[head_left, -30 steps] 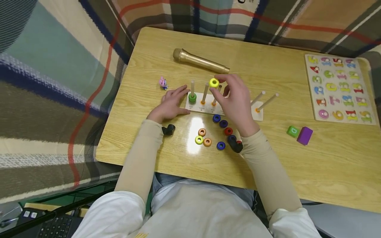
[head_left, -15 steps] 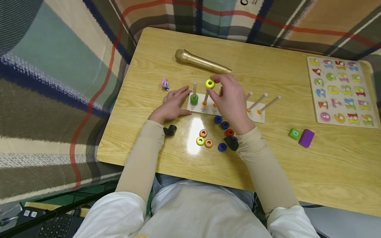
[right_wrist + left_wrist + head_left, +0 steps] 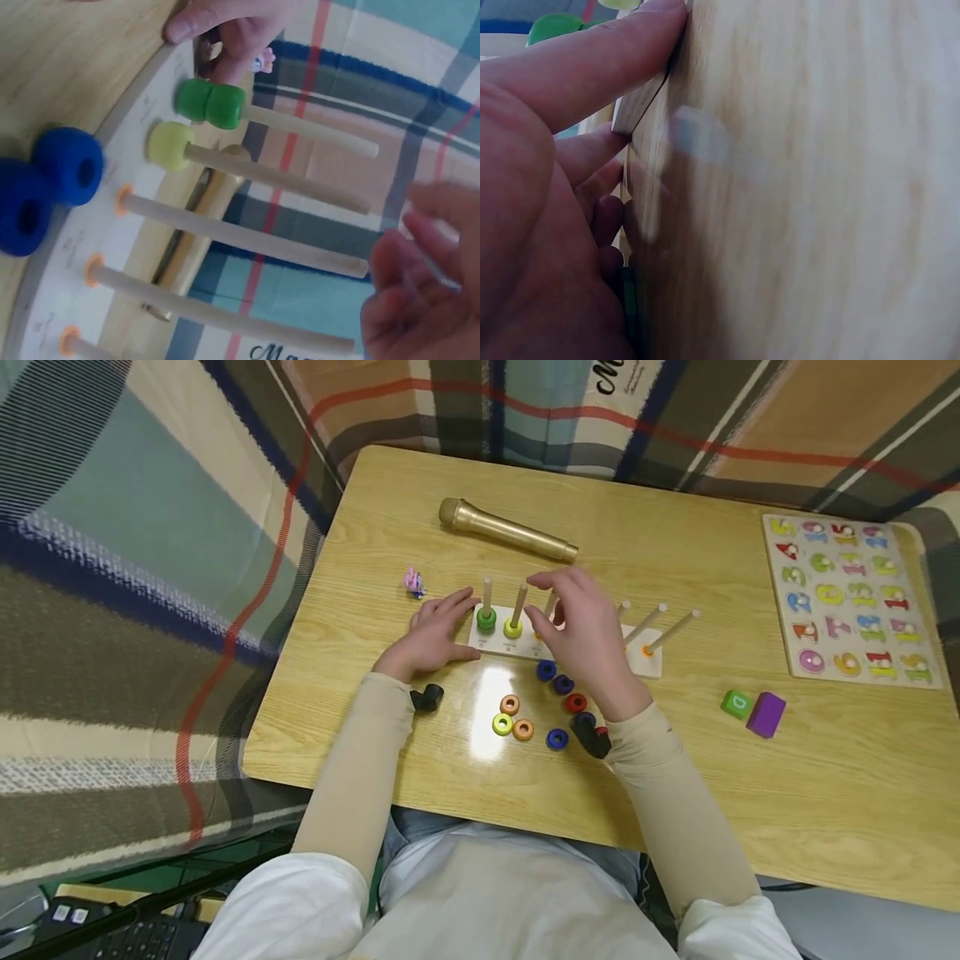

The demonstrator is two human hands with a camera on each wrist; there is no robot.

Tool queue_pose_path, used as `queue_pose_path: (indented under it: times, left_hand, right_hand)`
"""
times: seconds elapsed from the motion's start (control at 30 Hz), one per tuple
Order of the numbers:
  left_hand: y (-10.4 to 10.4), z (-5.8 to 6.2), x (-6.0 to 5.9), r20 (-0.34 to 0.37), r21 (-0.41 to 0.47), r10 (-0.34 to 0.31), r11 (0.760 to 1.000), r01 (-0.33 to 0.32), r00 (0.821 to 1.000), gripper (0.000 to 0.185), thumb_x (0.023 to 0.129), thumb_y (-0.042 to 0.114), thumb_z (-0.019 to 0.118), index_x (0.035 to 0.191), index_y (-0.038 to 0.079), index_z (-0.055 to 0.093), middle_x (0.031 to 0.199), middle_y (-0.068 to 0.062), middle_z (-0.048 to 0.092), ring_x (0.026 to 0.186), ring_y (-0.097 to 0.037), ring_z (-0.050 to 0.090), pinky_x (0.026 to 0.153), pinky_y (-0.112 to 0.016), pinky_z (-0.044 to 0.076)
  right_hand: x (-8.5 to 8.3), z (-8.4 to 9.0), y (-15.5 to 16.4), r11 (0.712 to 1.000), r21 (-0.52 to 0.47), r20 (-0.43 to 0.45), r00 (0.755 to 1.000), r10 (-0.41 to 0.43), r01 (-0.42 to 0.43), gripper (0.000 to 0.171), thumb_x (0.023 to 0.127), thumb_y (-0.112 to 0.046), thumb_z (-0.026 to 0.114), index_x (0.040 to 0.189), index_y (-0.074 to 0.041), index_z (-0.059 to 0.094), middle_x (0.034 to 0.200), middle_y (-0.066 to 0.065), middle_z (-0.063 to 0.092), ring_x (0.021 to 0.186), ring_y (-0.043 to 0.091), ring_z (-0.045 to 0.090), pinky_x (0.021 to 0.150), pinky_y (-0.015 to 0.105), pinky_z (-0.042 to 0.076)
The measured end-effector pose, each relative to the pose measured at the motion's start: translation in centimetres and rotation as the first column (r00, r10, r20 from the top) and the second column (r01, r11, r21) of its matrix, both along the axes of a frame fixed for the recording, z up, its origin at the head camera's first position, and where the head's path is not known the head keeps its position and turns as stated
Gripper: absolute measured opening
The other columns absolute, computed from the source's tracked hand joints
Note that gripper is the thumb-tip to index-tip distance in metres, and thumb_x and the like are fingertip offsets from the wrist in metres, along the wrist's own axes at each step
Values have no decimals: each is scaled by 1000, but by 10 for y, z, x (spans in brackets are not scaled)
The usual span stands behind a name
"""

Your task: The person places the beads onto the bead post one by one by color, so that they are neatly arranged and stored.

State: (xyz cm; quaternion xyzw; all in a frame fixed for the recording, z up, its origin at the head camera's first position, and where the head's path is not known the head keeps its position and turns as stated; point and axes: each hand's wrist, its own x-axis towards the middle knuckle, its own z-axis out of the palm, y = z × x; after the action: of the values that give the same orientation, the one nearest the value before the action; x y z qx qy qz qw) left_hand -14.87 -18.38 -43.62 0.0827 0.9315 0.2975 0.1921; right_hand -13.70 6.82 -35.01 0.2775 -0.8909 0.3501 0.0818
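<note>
From the head view, my left hand (image 3: 431, 631) lies flat, fingers straight, against the left end of the white peg board (image 3: 652, 662). My right hand (image 3: 588, 622) hovers above the pegs, fingers loosely spread, holding nothing. The yellow ring (image 3: 513, 628), a chunky glossy doughnut, sits at the foot of the second peg (image 3: 518, 603), right of the green ring (image 3: 486, 619).

Left wrist: straight fingertips (image 3: 660, 19) press the board's edge.

Right wrist: the yellow ring (image 3: 169, 145) rests on the base; my fingers (image 3: 420, 262) are apart, blurred.

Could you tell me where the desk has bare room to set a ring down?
Bare wood lies between the peg board and the number puzzle, and beyond the gold microphone. It is crowded among the loose rings just before the board.
</note>
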Motion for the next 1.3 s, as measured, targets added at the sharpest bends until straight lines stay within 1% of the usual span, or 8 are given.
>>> queue_pose_path:
  times: [0.13,0.27,0.43,0.67,0.8,0.97,1.13,1.3]
  left_hand:
    - [0,2,0,-8,12,6,1000,-6,1000,93,92,40,75,165,27,19,173,12,2,155,-34,9,123,-55,12]
    - [-2,2,-1,-9,8,8,1000,-8,1000,92,93,40,74,165,28,18,173,13,1,156,-33,8,124,-56,11]
    - [-3,4,-2,-14,10,16,1000,-16,1000,91,93,40,74,165,28,19,173,14,2,156,-32,8,123,-55,12]
    - [-2,4,0,-12,6,10,1000,-10,1000,91,93,40,74,165,27,19,173,13,2,156,-33,8,123,-56,11]
    - [-2,3,0,-11,5,9,1000,-9,1000,92,93,39,74,165,27,19,173,13,2,156,-33,8,123,-56,11]
    - [-2,0,0,-12,7,10,1000,-10,1000,91,93,39,74,165,27,19,173,13,2,155,-34,9,122,-54,13]
    - [-1,-1,1,-8,13,14,1000,-13,1000,92,91,38,76,165,26,21,173,12,3,155,-34,10,122,-54,13]
    - [2,-2,2,-16,20,18,1000,-17,1000,93,90,40,77,164,26,22,173,12,5,154,-34,13,122,-55,14]
  right_hand:
    - [15,-11,5,969,142,56,979,197,-203,36,96,-21,72,128,-8,65,127,10,65,86,24,65,73,38,53]
    - [35,-33,4,864,296,205,910,360,-408,39,94,-31,75,126,-11,67,124,6,64,95,18,66,79,38,57]
    - [50,-59,1,796,385,233,884,406,-467,35,89,-28,79,120,-15,69,116,4,58,83,12,57,69,30,51]
    - [54,-65,4,843,375,193,922,336,-385,24,93,-22,76,113,-14,69,115,5,60,80,14,59,66,31,52]
    - [47,-55,12,908,279,201,943,263,-313,30,95,-23,74,121,-11,65,118,6,65,80,16,59,69,34,53]
    - [31,-36,19,988,76,76,989,127,-133,31,95,-12,69,125,-7,63,118,11,63,76,20,56,62,32,44]
    - [13,-14,7,995,-96,8,999,-33,33,35,97,-15,69,129,-5,64,121,14,62,77,24,56,63,32,39]
    - [-2,-5,-11,988,-66,22,990,-141,142,36,98,-24,70,130,-7,66,117,12,65,74,24,57,64,33,41]
